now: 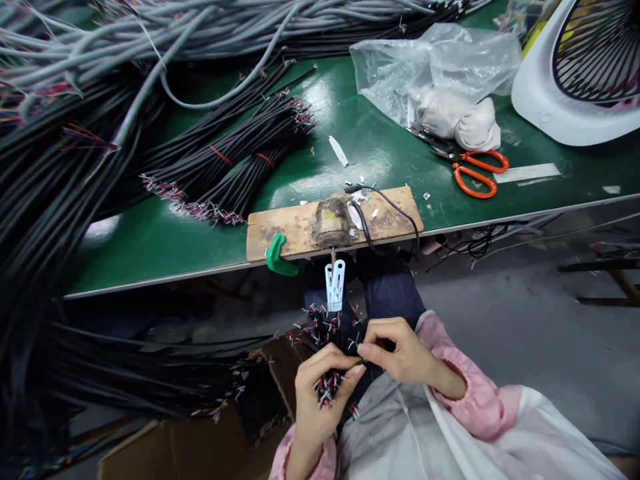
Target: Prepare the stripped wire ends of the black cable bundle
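Left hand (311,400) curls round black cables with red-and-white wire ends (327,388), lower centre, apparently steadying them; right hand (403,352) meets its fingertips, grip unclear. Green C-shaped clamp (276,257) at green-topped bench (200,250) edge likely anchors flat wooden board (287,223).

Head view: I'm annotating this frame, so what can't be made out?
In the head view:
What the left hand and right hand pinch: hidden by fingers.
Wire count in the held cables: tips too small, overlapping.
Fan: cut off by top and right edges.
Cardboard box: cut off by bottom edge.
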The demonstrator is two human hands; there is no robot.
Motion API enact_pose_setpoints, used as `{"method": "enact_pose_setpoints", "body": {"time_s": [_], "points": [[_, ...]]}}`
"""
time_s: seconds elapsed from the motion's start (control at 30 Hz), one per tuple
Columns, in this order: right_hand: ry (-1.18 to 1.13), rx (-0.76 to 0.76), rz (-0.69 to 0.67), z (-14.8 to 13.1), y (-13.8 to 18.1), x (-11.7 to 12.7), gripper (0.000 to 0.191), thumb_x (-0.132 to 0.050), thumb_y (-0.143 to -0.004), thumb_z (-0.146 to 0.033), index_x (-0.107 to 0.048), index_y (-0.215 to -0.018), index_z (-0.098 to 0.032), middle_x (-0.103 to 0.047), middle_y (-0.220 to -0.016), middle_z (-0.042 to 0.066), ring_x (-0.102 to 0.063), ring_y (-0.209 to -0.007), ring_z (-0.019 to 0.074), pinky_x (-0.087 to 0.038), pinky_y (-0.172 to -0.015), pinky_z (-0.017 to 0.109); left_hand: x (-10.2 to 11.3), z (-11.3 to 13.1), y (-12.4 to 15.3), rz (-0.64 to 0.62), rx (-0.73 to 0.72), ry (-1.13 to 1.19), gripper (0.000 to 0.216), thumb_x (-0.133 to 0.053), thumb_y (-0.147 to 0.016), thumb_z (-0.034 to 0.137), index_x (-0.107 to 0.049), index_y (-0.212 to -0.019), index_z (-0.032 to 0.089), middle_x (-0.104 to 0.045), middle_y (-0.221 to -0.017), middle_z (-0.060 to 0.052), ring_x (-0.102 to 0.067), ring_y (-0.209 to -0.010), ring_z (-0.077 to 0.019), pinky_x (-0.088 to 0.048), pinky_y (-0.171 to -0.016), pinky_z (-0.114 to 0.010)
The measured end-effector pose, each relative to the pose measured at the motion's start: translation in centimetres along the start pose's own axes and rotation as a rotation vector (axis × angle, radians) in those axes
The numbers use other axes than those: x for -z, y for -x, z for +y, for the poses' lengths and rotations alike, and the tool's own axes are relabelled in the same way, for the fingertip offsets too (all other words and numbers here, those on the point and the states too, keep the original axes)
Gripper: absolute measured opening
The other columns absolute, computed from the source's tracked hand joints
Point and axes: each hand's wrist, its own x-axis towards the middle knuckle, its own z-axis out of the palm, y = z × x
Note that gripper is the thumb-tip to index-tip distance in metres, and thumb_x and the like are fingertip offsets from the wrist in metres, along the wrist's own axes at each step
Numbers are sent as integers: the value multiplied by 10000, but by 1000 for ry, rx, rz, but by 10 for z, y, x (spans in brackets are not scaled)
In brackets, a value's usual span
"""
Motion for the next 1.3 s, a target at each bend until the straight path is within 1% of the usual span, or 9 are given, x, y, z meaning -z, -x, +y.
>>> {"method": "enact_pose_setpoints", "body": {"time_s": [0.13, 0.27, 0.37, 0.47, 0.67, 0.87, 1.03, 1.17, 1.3], "points": [[151, 163, 75, -7, 5, -1, 371, -600, -990, -394, -637, -707, -158, -592, -634, 9, -516, -568, 124, -394, -531, 240, -2, -3, 1, 52, -6, -14, 116, -744, -850, 115, -729, -782, 208, -650, -671, 33, -572, -578, -111, -428, -552, -206], [344, 348, 136, -7, 6, -1, 303, -531, -1027, -281, -639, -769, -165, -632, -670, 33, -526, -613, 153, -419, -587, 284, -5, -1, 0, 114, 27, -33, 98, -749, -844, 126, -742, -787, 206, -640, -669, 32, -567, -579, -115, -428, -557, -212], [400, 383, 162, -4, 5, -2, 258, -525, -1016, -226, -625, -784, -172, -637, -685, 37, -523, -618, 161, -421, -593, 294, -5, 0, -1, 126, 30, -48, 95, -747, -849, 134, -748, -788, 208, -635, -665, 33, -566, -577, -113, -429, -558, -209], [407, 402, 161, -2, 4, -2, 244, -532, -982, -182, -597, -747, -182, -615, -664, 28, -505, -602, 158, -400, -573, 292, -4, -1, -2, 86, -2, -51, 95, -741, -853, 135, -744, -793, 208, -636, -660, 33, -568, -570, -111, -430, -550, -201], [378, 394, 93, -3, 2, 0, 273, -528, -977, -178, -566, -706, -186, -597, -648, 17, -499, -596, 152, -385, -566, 284, -7, 0, -4, -33, -30, -46, 165, -717, -861, 158, -692, -700, 180, -623, -615, 13, -571, -548, -126, -433, -541, -218], [296, 280, 96, -3, 1, -1, 357, -531, -1022, -311, -592, -695, -180, -582, -631, 14, -503, -575, 142, -391, -549, 270, -12, 2, -5, -1, -20, -57, 170, -718, -866, 179, -689, -698, 179, -632, -620, 5, -581, -543, -134, -443, -540, -225], [166, 202, 127, -2, 1, 0, 367, -625, -978, -418, -646, -712, -168, -598, -633, 13, -521, -558, 128, -403, -521, 242, -9, -1, -5, 38, -30, -39, 125, -728, -852, 148, -709, -734, 187, -628, -622, 20, -566, -537, -122, -425, -526, -212], [150, 222, 110, -1, 1, 1, 351, -629, -974, -406, -658, -722, -162, -602, -641, 18, -521, -560, 127, -410, -525, 238, -9, -2, -5, 37, -28, -37, 128, -725, -855, 139, -708, -738, 188, -627, -630, 20, -569, -544, -120, -426, -533, -211], [126, 155, 94, 0, 1, 3, 395, -604, -987, -404, -632, -678, -161, -575, -623, 7, -493, -549, 118, -383, -514, 233, -10, -1, -5, -11, -25, -25, 126, -724, -860, 150, -711, -740, 185, -639, -634, 11, -578, -543, -123, -436, -538, -216]]}}
